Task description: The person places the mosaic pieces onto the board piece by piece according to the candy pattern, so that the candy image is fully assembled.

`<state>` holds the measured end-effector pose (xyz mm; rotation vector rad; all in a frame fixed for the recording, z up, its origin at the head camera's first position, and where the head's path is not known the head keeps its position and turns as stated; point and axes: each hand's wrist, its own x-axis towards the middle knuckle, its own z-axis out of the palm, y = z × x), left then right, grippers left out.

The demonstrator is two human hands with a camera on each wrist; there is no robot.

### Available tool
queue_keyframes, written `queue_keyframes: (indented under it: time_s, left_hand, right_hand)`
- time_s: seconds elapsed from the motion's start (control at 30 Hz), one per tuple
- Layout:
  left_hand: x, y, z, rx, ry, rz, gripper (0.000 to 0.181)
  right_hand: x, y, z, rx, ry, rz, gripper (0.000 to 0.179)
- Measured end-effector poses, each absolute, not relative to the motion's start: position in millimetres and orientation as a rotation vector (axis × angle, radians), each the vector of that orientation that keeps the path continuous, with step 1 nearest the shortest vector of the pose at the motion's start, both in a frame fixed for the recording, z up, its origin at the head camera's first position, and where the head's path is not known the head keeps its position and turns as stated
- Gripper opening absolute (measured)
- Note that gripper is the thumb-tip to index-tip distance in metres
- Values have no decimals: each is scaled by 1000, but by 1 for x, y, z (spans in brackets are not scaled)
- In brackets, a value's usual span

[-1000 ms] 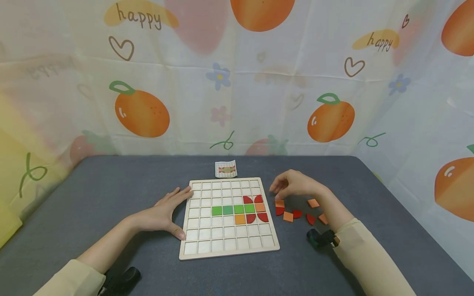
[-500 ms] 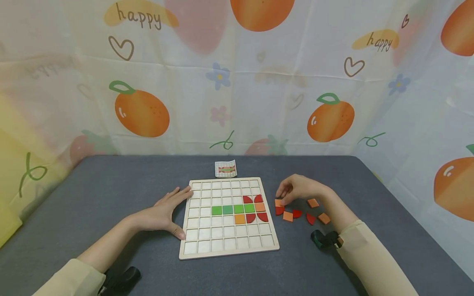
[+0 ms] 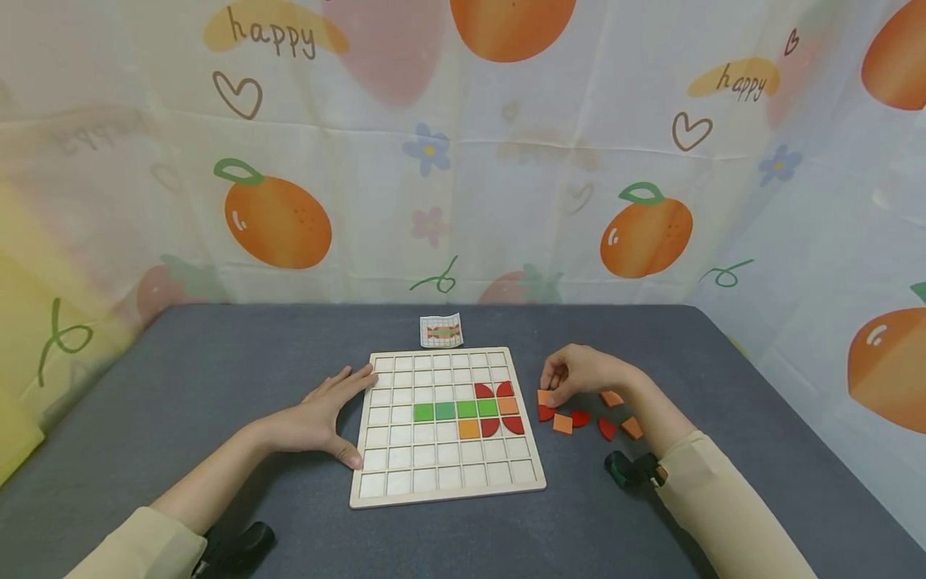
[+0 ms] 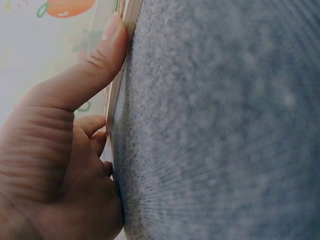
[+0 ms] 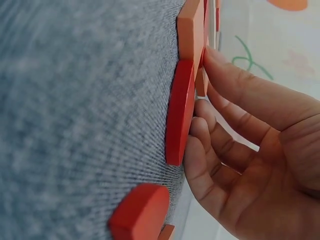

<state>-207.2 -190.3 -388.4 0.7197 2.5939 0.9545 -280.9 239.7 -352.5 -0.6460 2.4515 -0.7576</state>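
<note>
A wooden grid board (image 3: 412, 480) lies on the table with green, orange and red tiles in some of its squares. Along its left edge rests my left hand (image 3: 307, 418), fingers spread, thumb touching the rim, as the left wrist view also shows. To the right of the board, my right hand (image 3: 589, 371) pinches an orange square tile (image 3: 544, 397) between thumb and fingers. That tile overlaps a red quarter-round tile (image 3: 546, 413). In the right wrist view the thumb and curled fingers of this hand (image 5: 260, 145) are close to the loose tiles; part of the pinched tile is hidden.
Several more loose tiles lie near the right hand, among them an orange square (image 3: 563, 424) and a red quarter-round (image 3: 607, 429). A small pattern card (image 3: 440, 330) stands behind the board. A printed curtain (image 3: 463, 201) hangs beyond the dark table (image 3: 289, 515).
My right hand has shifted slightly right and lowered, and its thumb has come onto the orange square tile, which it now pinches. The left hand and the board have stayed put.
</note>
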Motion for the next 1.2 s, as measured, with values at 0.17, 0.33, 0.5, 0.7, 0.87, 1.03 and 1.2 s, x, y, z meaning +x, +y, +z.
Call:
queue_keyframes:
  time_s: [0.17, 0.33, 0.5, 0.7, 0.87, 1.03, 1.2]
  left_hand:
    - [-206, -190, -387, 730, 2591, 959, 122]
    - [-206, -189, -387, 719, 2592, 956, 122]
    - [-206, -190, -388, 722, 2594, 952, 122]
    - [-207, -191, -390, 715, 2599, 944, 123]
    - [-208, -191, -391, 714, 2610, 935, 123]
    - [-207, -190, -389, 713, 2609, 936, 123]
    - [-206, -189, -387, 726, 2599, 955, 122]
  right_hand:
    - [-280, 239, -353, -636, 2463, -774, 18]
    - [-279, 238, -353, -634, 2481, -785, 18]
    - [-279, 238, -353, -633, 2481, -804, 17]
    - [-279, 239, -354, -670, 2481, -831, 14]
    - [-278, 241, -353, -667, 2485, -869, 14]
    - [-278, 240, -351, -674, 2480, -899, 16]
    - [-278, 238, -351, -683, 2488, -918, 17]
